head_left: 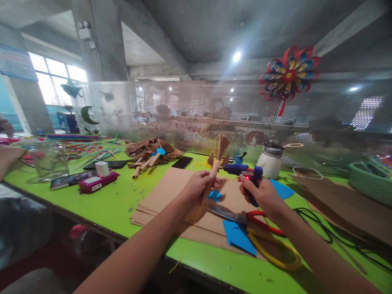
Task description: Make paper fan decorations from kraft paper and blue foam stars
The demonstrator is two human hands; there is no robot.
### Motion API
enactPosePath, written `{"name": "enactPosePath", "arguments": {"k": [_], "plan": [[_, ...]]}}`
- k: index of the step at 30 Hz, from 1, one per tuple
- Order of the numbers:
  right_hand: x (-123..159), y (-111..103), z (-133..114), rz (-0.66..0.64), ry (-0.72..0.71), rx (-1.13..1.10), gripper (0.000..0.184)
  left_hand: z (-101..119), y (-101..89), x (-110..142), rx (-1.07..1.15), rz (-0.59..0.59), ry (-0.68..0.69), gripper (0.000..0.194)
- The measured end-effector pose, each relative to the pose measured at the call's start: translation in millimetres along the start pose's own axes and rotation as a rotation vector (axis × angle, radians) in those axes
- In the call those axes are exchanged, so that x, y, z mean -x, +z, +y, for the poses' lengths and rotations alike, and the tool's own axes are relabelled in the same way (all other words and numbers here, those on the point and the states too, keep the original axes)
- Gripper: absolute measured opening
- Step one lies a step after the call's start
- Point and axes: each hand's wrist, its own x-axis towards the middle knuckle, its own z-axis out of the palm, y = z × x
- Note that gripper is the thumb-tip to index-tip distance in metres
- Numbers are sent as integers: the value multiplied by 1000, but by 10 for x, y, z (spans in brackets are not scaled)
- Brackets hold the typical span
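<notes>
Pinched in my left hand [204, 181] is a folded brown paper fan [222, 148], its pleats pointing up and a rolled handle running down below my fingers. My right hand [260, 192] grips a blue glue gun [241, 169] with a red light lit. The gun's nozzle is at the fan's handle, just above my left fingers; whether it touches I cannot tell. Beneath my hands lie brown paper sheets [167, 192], a blue paper star-like cutout [215, 196] and scissors [260, 220] with red and yellow handles. A blue paper piece [239, 237] is under the scissors.
Finished-looking brown fans [159, 155] lie further back. A purple power strip [98, 181], phones and a glass jar [50, 161] stand on the left, near another person's hand [10, 157]. A white jar [271, 159], black cord [315, 222] and green basket [372, 183] are on the right.
</notes>
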Motion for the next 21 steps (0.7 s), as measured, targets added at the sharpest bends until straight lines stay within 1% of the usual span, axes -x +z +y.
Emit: {"name": "enactPosePath", "arguments": {"k": [6,10,14,21], "plan": [[21,9,-7,-45,15,-31,42,-6,-6,-17,-32,11,-10,12],[17,14,-11,-19,24,-50,44,-10,12,-10,-62,2,3,16],[-11,-1,19,24,43,-83,46,7,34,21,-61,-29,-5,12],[-2,-7,48,-4,37,-84,43,-2,8,9,-19,-25,-15,14]]}}
